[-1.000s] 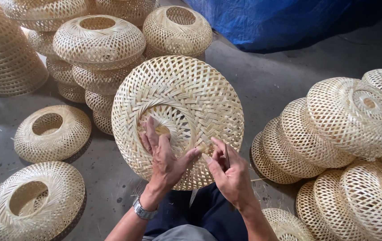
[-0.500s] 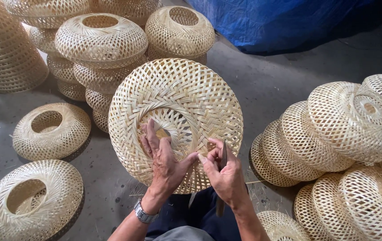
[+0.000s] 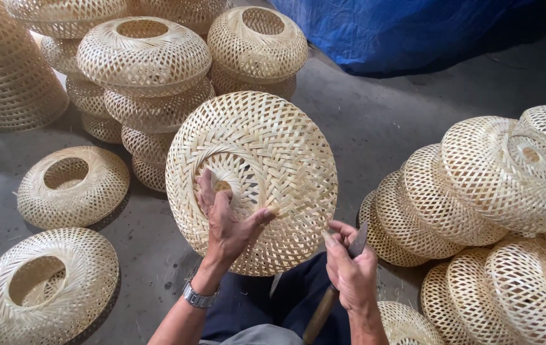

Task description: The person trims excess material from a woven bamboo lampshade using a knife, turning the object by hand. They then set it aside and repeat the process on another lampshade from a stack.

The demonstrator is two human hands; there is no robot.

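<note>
Pressing against the woven face, the fingers (image 3: 212, 195) of the left hand (image 3: 228, 220) are spread flat over the centre of a round, pale, open-weave bamboo lampshade (image 3: 252, 182), fingertips at the rim of its small middle hole and the thumb stretched out to the right across the strips. That shade stands tilted on edge over the person's lap, its domed top facing the camera. A silver wristwatch (image 3: 197, 296) sits on the left wrist.

Just below the shade's lower right edge, the right hand (image 3: 351, 271) is clenched around a knife with a wooden handle and dark blade (image 3: 333, 287), the blade tip poking up beside the knuckles and not touching the weave.

Further out, on the grey concrete floor (image 3: 375, 121), two similar woven shades (image 3: 72, 185) lie flat to the left with their wide openings upward. Behind stand stacked shades (image 3: 145, 64), and to the right leans a row of overlapping shades (image 3: 496, 185). A blue tarpaulin (image 3: 381, 32) covers the far corner.
</note>
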